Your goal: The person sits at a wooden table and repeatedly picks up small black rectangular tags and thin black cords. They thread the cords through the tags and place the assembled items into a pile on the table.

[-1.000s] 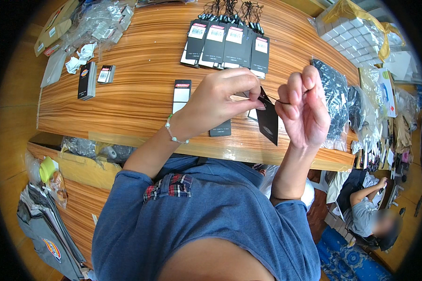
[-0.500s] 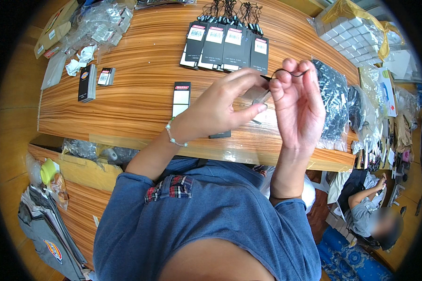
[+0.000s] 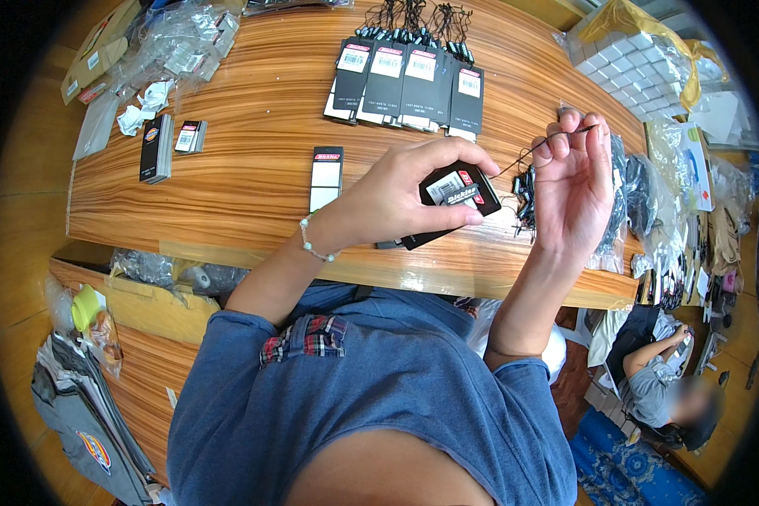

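Holding a black hang tag (image 3: 455, 196) between thumb and fingers, the left hand (image 3: 396, 198) is keeping it raised above the near edge of the counter (image 3: 244, 194), its printed face turned up. A thin black string (image 3: 535, 150) is running from the tag's far corner across to the right hand (image 3: 572, 181), which is pinching the string's other end between fingertips, palm facing the tag. The string appears to be already attached to or passing through the tag, though the exact spot where it joins is too small to tell; judging by that, this tag is probably midway through being strung, with the loop not yet closed or pulled tight.

Lying further back on the counter, a fanned row of finished tags (image 3: 409, 80) with strings bunched at their tops is suggesting a fair number are already done. A single long tag (image 3: 326, 177) is lying flat just left of the hands, and two small stacks of tags (image 3: 167, 145) are sitting well to the left. A bundle of loose black strings (image 3: 527, 198) is resting right beneath the right hand. Clear plastic bags (image 3: 173, 38) are crowding the far left corner, and a box of white pieces (image 3: 628, 55) is sitting at the far right. Nothing is lying between the two hands to get in the way.
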`<control>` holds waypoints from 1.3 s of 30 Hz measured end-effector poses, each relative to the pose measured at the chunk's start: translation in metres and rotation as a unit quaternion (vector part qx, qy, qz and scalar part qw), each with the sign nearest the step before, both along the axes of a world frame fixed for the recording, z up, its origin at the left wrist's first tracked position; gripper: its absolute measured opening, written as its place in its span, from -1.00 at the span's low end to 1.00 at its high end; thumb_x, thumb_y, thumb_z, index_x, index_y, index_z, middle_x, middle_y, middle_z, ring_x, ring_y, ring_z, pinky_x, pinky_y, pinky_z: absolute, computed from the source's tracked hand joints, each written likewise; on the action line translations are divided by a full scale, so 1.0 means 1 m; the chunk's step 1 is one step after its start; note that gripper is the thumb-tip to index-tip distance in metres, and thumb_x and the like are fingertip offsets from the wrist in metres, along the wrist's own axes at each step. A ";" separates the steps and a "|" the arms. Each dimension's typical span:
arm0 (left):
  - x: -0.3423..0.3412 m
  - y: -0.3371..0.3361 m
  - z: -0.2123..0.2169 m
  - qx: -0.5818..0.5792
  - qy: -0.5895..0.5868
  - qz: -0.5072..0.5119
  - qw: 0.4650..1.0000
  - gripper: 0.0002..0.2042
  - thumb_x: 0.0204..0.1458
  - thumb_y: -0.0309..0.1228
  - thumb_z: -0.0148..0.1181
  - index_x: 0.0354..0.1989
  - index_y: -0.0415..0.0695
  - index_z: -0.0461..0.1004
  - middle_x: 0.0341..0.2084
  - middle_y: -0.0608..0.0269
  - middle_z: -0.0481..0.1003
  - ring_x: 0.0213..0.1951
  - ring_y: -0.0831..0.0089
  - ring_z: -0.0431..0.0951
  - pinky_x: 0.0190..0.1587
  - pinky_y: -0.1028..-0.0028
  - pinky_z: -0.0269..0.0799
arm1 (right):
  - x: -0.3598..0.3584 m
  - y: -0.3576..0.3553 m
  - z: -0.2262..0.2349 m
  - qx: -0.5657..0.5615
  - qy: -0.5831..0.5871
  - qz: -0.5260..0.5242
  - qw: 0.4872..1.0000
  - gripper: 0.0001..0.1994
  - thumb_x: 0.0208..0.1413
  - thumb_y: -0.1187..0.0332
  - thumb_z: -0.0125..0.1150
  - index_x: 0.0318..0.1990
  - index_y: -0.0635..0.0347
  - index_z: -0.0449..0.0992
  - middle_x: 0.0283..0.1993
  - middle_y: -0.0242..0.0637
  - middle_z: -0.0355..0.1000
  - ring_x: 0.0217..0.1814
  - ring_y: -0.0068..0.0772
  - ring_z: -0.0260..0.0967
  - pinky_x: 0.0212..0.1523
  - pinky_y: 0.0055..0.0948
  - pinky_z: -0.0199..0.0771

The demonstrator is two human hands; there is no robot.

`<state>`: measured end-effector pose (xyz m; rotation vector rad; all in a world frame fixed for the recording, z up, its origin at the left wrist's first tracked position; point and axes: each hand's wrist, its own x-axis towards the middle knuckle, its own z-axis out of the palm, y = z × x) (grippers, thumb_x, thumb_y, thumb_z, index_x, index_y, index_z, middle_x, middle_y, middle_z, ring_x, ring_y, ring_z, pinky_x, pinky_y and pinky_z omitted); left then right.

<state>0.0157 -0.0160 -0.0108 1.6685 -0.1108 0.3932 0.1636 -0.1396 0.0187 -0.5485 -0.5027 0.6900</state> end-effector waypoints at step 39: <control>0.001 0.013 0.012 -0.087 -0.017 0.134 0.987 -0.88 -0.12 -0.53 0.25 -0.38 -0.28 0.53 -0.52 0.31 0.52 -0.46 0.70 0.45 -0.43 0.72 0.33 | -0.039 -0.001 0.005 -0.257 -0.293 0.043 0.920 -0.78 -0.05 0.61 0.07 -0.22 0.27 0.25 -0.47 -0.46 0.28 -0.40 -0.74 0.21 -0.36 -0.73 0.18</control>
